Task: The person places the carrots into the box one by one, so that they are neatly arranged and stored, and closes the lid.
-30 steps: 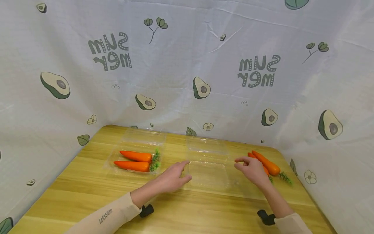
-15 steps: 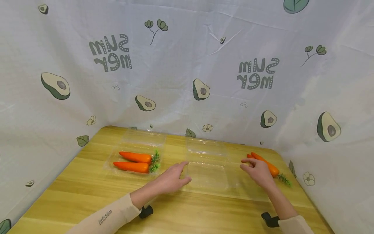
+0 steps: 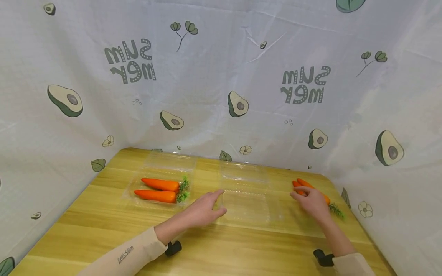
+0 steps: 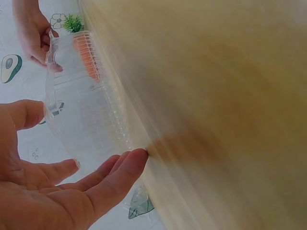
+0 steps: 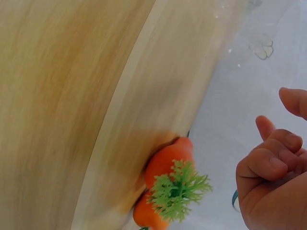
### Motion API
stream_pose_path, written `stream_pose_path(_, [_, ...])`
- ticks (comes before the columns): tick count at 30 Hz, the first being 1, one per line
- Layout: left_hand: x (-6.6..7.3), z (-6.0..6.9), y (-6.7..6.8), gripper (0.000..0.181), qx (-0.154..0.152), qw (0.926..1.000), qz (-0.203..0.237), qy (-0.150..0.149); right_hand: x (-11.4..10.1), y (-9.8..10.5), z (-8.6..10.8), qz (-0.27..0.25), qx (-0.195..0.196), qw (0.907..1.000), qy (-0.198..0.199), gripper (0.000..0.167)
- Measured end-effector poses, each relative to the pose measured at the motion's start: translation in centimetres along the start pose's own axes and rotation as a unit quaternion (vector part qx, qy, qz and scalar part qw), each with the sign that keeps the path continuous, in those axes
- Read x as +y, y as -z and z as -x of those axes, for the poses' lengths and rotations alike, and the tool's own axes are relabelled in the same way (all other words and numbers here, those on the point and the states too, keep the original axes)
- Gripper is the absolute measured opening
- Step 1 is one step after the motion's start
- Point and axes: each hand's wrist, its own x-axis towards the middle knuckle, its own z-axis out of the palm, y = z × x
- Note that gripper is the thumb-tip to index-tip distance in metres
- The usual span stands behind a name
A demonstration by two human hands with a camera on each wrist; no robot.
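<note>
My left hand (image 3: pixel 203 210) stays at the near left side of a clear plastic clamshell box (image 3: pixel 246 209). Its fingers are fairly straight and hold nothing; in the left wrist view a fingertip (image 4: pixel 139 155) meets the tabletop by the box. The box stands with its lid folded back and nothing inside. My right hand (image 3: pixel 315 205) hovers over two orange carrots (image 3: pixel 322 196) with green tops at the right, partly hiding them. In the right wrist view the carrots (image 5: pixel 170 160) lie apart from the loosely bent fingers (image 5: pixel 268 163), which hold nothing.
A second clear clamshell box (image 3: pixel 129 193), lid back, stands at the left with two carrots (image 3: pixel 157 196) in it. A printed curtain (image 3: pixel 207 76) hangs round the back and sides of the wooden table (image 3: pixel 103 226).
My right hand has moved a little to the right, away from the empty box and over the right-hand carrots. My left hand has stayed in place.
</note>
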Motion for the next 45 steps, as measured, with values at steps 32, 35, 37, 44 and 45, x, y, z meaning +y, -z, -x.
stream_pose_path(32, [0.2,-0.1,0.1,0.071,-0.001,0.9999,0.014,-0.001,4.0,1.0,-0.5,-0.012,0.013,0.9958,-0.09,0.066])
stream_pose_path(35, [0.3,-0.1,0.1,0.07,0.001,0.9999,0.011,0.001,4.3,1.0,-0.5,-0.007,0.023,0.9959,-0.087,0.067])
stream_pose_path(37, [0.4,-0.1,0.2,0.069,0.002,0.9999,0.011,0.002,4.5,1.1,-0.6,-0.003,0.028,0.996,-0.085,0.067])
stream_pose_path(44, [0.5,-0.3,0.1,0.068,0.005,0.9999,0.009,0.001,5.2,1.4,-0.7,0.013,0.029,0.9952,-0.092,0.067])
stream_pose_path(45, [0.5,-0.3,0.1,0.068,0.006,0.9999,0.009,0.0,5.3,1.4,-0.7,0.011,0.028,0.9952,-0.093,0.067])
